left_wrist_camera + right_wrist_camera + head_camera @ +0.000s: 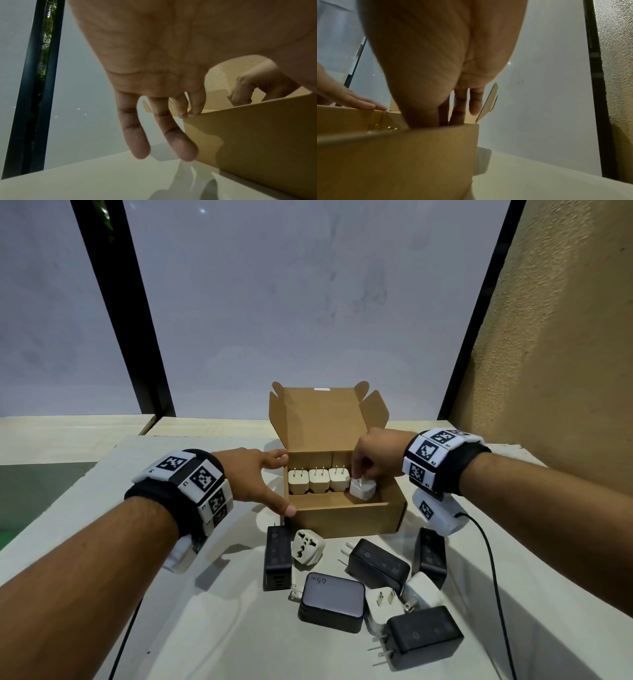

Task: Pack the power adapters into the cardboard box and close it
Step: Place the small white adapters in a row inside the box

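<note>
Three white adapters (318, 480) stand prongs-up along the cardboard box's (346, 520) back wall while a fourth (363, 488) — light, rigid, seemingly best gripped by its smooth sides — is pinched by the right hand (373, 455), the box steadied by the flat, unclenched left hand (255, 474).

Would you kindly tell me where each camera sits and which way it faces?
Head: above, looking down at the cardboard box, both forearms, left hand, right hand.
Left wrist: under the palm, along the fingers at the box's side.
Right wrist: under the palm, at the box's front wall.
All views share the box.
</note>
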A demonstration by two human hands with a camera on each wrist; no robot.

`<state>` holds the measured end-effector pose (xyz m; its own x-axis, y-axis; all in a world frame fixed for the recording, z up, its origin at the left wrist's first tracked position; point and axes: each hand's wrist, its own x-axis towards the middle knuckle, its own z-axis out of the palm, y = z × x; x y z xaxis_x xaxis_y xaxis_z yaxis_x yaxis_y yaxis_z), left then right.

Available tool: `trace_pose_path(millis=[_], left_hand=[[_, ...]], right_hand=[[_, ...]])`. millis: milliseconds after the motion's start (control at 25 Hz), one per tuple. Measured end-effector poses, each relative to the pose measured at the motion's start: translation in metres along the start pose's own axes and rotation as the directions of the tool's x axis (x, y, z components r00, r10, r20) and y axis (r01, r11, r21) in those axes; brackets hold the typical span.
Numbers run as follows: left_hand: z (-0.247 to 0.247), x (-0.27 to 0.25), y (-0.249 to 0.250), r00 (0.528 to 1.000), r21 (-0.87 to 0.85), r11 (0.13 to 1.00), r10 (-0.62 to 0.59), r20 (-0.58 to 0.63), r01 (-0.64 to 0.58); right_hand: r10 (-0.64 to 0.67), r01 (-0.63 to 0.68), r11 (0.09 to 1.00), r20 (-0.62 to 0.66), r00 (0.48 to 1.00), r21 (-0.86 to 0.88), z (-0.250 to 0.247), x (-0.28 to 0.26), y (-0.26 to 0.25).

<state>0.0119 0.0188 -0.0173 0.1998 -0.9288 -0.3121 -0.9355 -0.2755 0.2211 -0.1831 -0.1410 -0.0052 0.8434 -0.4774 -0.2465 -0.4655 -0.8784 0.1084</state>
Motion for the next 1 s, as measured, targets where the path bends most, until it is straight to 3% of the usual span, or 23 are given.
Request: trace_pose_path(millis=[200,400,720,840,1000], left_hand=[[-0.001,-0.001,0.001,1.000,0.006,1.000,-0.004,0.001,0.004],[-0.003,0.001,0.003,1.000,0.025,0.999,-0.025,0.012,0.025],[-0.002,0.003,0.002,1.000,0.013,1.000,-0.024,0.015,0.024],[-0.001,0.002,0.001,1.000,0.017,1.000,-0.023,0.010,0.022],[-0.002,0.000,0.004,1.000,0.032,0.999,-0.022,0.009,0.022]], right_hand=[[0.053,-0.039,0.995,-0.159,0.986,0.089,0.004,-0.013,0.004],[-0.005,0.010,0.996,-0.065,0.998,0.084,0.013,-0.024,0.001],[0.075,-0.089,0.975,-0.077,0.994,-0.203,0.011,-0.014,-0.003],[0.133,-0.143,0.978,-0.072,0.988,-0.154,0.011,-0.006,-0.004],[0.171,-0.169,0.985,-0.223,0.960,0.027,0.009,-0.009,0.002]])
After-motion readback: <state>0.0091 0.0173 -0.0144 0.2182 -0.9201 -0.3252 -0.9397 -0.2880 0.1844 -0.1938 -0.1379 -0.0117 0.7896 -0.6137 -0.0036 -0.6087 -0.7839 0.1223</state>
